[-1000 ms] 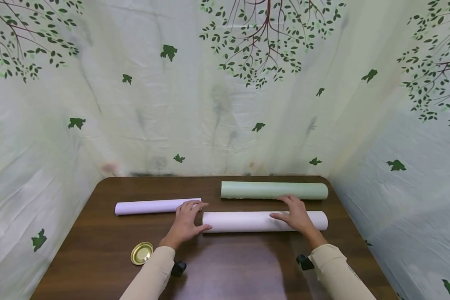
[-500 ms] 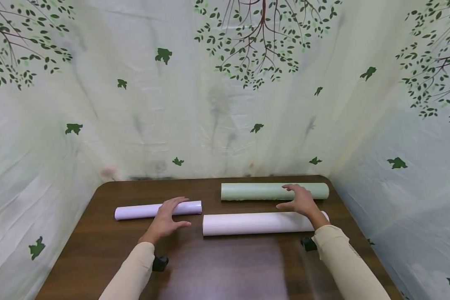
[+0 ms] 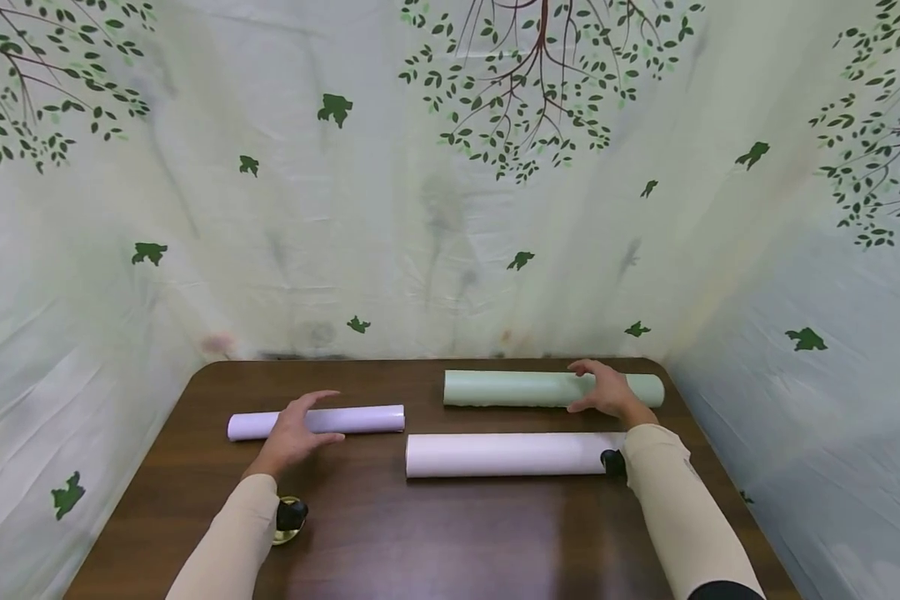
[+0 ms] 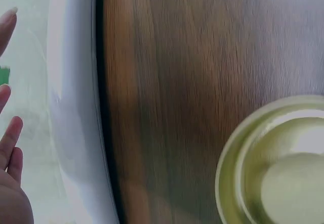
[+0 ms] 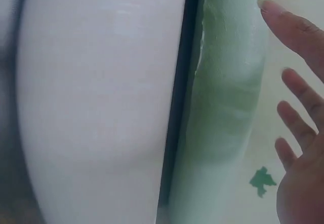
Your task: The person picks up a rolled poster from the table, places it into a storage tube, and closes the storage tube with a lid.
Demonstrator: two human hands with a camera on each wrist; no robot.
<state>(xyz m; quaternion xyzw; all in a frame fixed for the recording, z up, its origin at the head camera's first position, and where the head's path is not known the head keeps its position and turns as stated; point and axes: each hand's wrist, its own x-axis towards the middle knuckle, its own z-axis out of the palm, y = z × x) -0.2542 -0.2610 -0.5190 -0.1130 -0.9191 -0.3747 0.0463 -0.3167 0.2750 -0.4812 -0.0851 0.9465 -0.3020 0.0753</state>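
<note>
My left hand [image 3: 292, 435] is over the thin lavender roll [image 3: 375, 418], its thumb and fingers spread to either side; whether it touches the roll I cannot tell. At the back right, my right hand [image 3: 609, 392] is over the pale green roll [image 3: 506, 388], with thumb and fingers apart. In the right wrist view the right fingers [image 5: 298, 82] look straight and separate beyond the green roll [image 5: 228, 97]. A thicker pinkish-white roll [image 3: 502, 455] lies in front of the green one; the right forearm covers its right end.
A round gold dish [image 4: 293, 183] sits on the brown wooden table [image 3: 450, 542] beneath the left wrist, mostly hidden from the head view by the black wrist camera [image 3: 291, 514]. Behind the table hangs a pale leaf-printed curtain [image 3: 390, 208].
My left hand has shifted left from the pinkish-white roll's end to the lavender roll. The right hand has moved away from the pinkish-white roll to the green one. The rolls have stayed in place.
</note>
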